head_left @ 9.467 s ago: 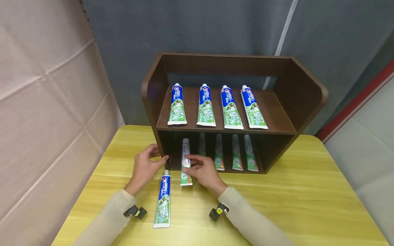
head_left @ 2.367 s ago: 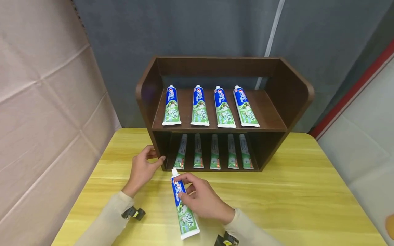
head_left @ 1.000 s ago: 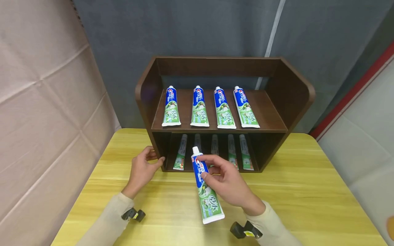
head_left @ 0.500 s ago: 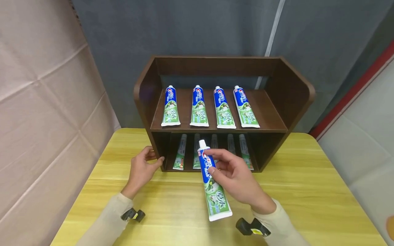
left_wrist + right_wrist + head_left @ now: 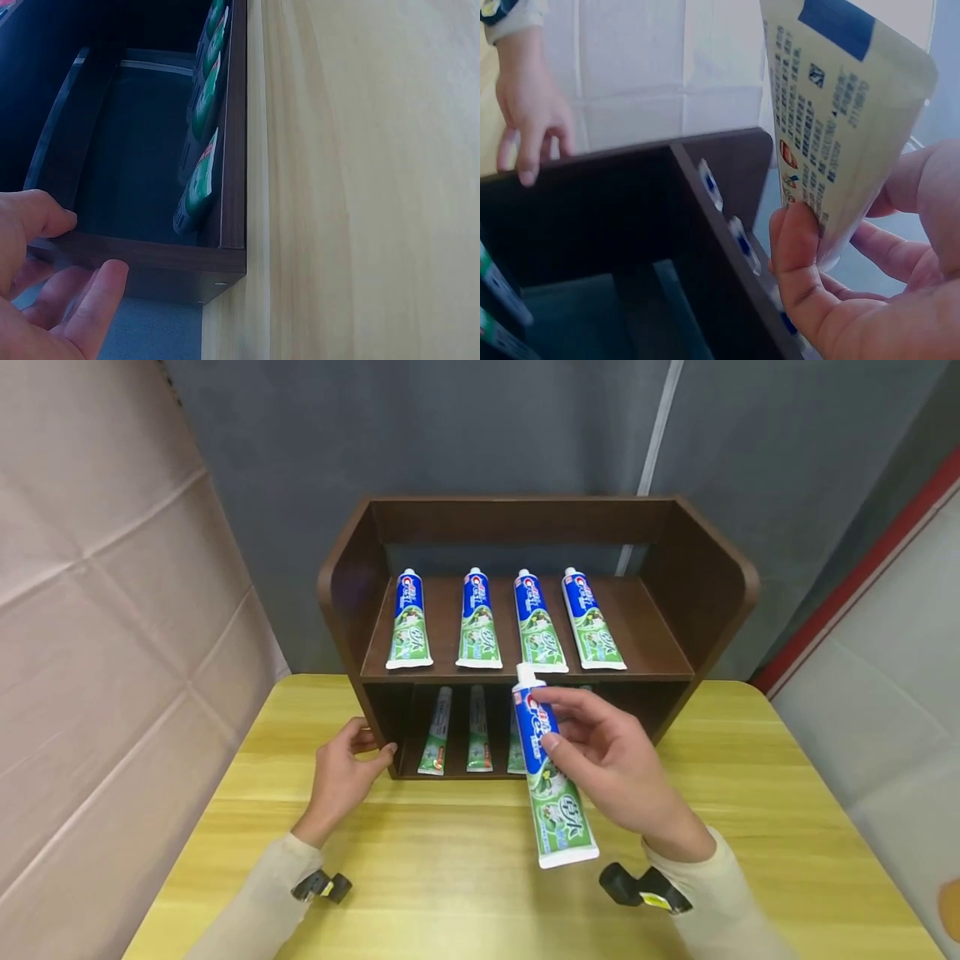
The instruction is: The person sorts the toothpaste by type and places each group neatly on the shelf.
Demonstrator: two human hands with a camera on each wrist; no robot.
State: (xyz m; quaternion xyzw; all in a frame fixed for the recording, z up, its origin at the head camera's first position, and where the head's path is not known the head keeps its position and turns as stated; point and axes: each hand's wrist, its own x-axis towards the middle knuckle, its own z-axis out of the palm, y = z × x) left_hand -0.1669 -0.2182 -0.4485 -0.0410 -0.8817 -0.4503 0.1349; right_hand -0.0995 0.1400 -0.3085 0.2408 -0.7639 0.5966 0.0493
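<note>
My right hand (image 5: 618,764) pinches a blue and green toothpaste tube (image 5: 558,810) near its capped end, thumb on the front. The tube is held tilted in front of the dark brown shelf (image 5: 525,520), cap just below the upper board's front edge. In the right wrist view, the tube's printed back (image 5: 832,105) faces the camera. My left hand (image 5: 341,781) grips the shelf's left side panel low down; in the left wrist view its thumb (image 5: 45,214) is inside and its fingers outside. Several matching tubes (image 5: 410,631) lie on the upper board.
Grey-green toothpaste tubes (image 5: 435,735) line the lower compartment, the right-hand ones partly hidden behind my right hand and the held tube. The shelf stands on a yellow wooden table (image 5: 420,868). A grey curtain (image 5: 487,427) hangs behind, and pale cloth (image 5: 112,610) covers the left wall.
Earlier my right hand held a grey-green tube at the lower compartment; it later took the blue and green tube from the table and has moved it up and right. My left hand stays on the shelf.
</note>
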